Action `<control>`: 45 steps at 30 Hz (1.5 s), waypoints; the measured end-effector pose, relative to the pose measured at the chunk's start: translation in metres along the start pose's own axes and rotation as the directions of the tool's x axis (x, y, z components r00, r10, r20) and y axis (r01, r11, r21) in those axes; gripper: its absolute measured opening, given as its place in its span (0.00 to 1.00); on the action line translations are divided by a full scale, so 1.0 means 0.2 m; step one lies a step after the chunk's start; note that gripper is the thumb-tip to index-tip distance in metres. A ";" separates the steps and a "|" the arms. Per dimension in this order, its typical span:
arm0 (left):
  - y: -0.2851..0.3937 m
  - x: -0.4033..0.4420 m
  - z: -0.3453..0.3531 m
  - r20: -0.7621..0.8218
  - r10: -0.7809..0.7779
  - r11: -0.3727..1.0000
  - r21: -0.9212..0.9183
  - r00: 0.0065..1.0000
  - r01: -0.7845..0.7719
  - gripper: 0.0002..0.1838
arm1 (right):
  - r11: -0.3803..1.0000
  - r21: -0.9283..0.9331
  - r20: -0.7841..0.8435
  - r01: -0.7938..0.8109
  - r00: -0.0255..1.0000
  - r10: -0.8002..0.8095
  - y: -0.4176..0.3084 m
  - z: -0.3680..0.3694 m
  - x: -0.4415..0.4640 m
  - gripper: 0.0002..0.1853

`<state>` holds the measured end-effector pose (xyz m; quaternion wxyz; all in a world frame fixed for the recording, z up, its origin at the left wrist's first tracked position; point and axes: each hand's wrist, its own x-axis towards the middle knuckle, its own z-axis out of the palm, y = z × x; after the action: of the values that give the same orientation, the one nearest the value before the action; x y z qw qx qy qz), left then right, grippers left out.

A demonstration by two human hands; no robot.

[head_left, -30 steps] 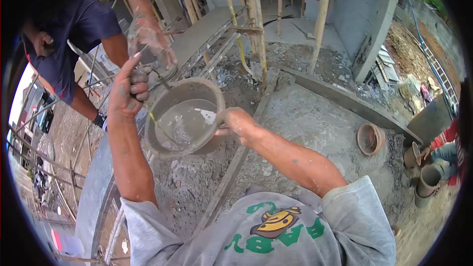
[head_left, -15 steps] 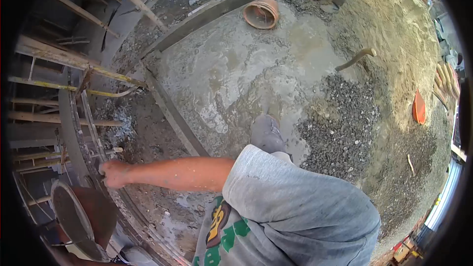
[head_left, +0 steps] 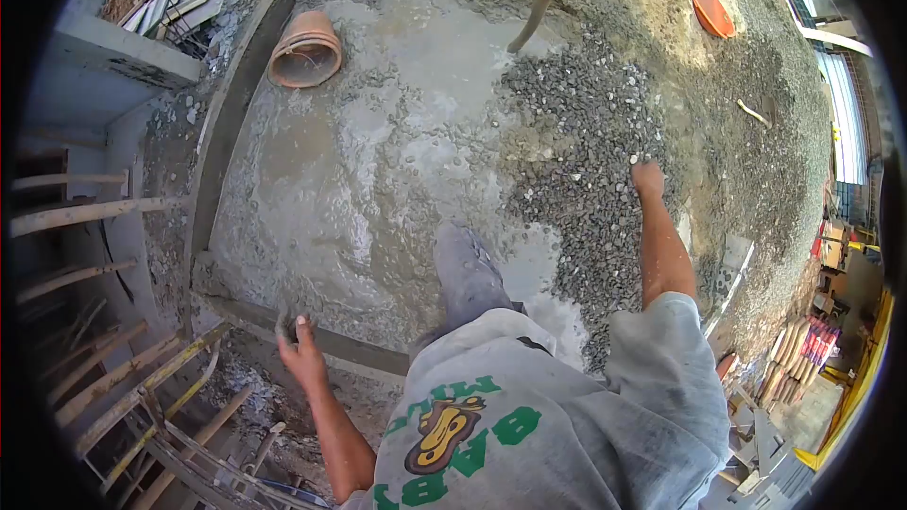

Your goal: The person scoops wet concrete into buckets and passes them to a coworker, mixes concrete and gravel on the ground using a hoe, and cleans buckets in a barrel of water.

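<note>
My left hand is at the lower left, over the edge of a narrow concrete border, thumb and finger apart and holding nothing visible. My right hand hangs over a patch of dark gravel; its fingers look curled in, and no object shows in it. Between the hands, wet grey concrete mix covers the ground, and my grey-clad leg stands at its near side. Stacked orange-brown buckets lie tipped on the mix at the upper left.
A wooden handle sticks up beyond the gravel. An orange scoop-shaped piece lies on the sand at upper right. Wooden poles cross a lower space at left. A flat board leans near my right elbow.
My view has turned rightward. My right arm, stretched left beside a bucket, has swung to the right over the gravel. That bucket has left view, and my left hand has come into clear view.
</note>
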<state>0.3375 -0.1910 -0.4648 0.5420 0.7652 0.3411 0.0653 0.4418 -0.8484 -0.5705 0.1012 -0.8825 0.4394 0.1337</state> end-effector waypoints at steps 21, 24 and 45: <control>-0.09 1.27 1.47 0.600 -0.432 0.877 0.454 0.674 0.159 0.19 | 0.857 -0.494 0.331 0.146 0.943 0.030 -1.31 0.66 1.15 0.20; -0.30 1.27 1.42 0.701 -0.451 0.876 0.465 0.553 0.125 0.20 | 0.975 -0.202 0.322 -0.088 0.935 0.151 -1.12 1.11 0.67 0.21; -0.89 1.58 0.55 0.809 -0.568 0.476 0.476 0.155 -0.739 0.29 | -0.487 0.557 0.830 -0.673 0.474 0.294 -1.78 2.37 -1.42 0.23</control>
<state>0.5487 -0.0587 -0.7503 0.1354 0.7762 -0.1812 -0.5885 0.4934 -0.2833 -0.9038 0.6651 -0.1242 0.7324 -0.0763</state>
